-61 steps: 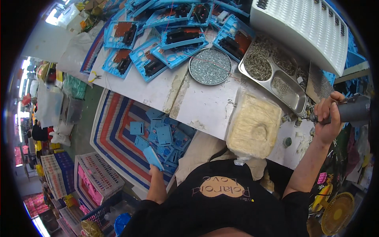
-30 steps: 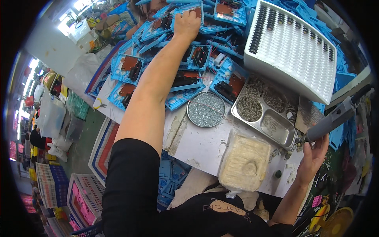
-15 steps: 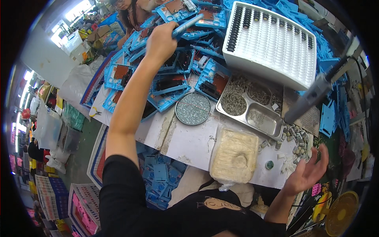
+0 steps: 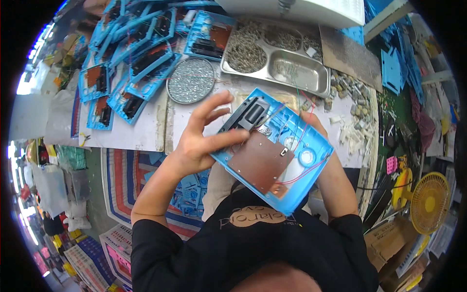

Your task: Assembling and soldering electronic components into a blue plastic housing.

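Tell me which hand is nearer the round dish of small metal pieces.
Left. The left hand is on the near side of the round dish, not touching it; the right hand is farther right, holding the blue casing.

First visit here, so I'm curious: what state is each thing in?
Blue casing: held tilted, open side showing.
Left hand: spread, one digit over the casing.
Right hand: gripping casing, partly hidden.
Round dish: filled with small silvery pieces.
Steel tray: some compartments filled, one mostly bare.
Yellow fan: can't tell whether running.
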`<move>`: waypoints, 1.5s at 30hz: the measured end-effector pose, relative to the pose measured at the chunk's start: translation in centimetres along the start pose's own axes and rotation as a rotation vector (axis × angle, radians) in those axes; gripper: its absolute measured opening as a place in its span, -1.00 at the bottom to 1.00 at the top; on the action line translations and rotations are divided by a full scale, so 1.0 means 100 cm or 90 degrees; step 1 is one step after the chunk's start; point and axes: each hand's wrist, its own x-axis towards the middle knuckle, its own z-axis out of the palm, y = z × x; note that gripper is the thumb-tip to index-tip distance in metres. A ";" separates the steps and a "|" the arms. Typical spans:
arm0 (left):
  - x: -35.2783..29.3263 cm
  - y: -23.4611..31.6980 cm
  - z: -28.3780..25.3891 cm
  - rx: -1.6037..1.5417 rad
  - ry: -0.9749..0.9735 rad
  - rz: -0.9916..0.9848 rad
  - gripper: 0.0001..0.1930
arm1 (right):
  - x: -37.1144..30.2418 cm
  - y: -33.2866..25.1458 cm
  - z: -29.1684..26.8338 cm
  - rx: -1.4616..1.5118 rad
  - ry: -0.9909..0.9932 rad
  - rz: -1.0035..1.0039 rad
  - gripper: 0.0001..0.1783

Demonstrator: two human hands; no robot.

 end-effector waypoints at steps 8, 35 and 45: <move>-0.025 -0.004 0.040 0.053 0.060 -0.125 -0.38 | -0.022 0.001 0.008 -0.709 0.188 -0.287 -0.31; -0.033 0.025 0.079 0.097 -0.196 0.067 -0.72 | -0.040 0.012 0.029 -1.390 -0.100 -0.391 -0.60; -0.100 0.029 0.067 0.193 -0.154 -0.213 -0.82 | -0.012 0.080 0.031 -1.401 -0.044 -0.455 -0.58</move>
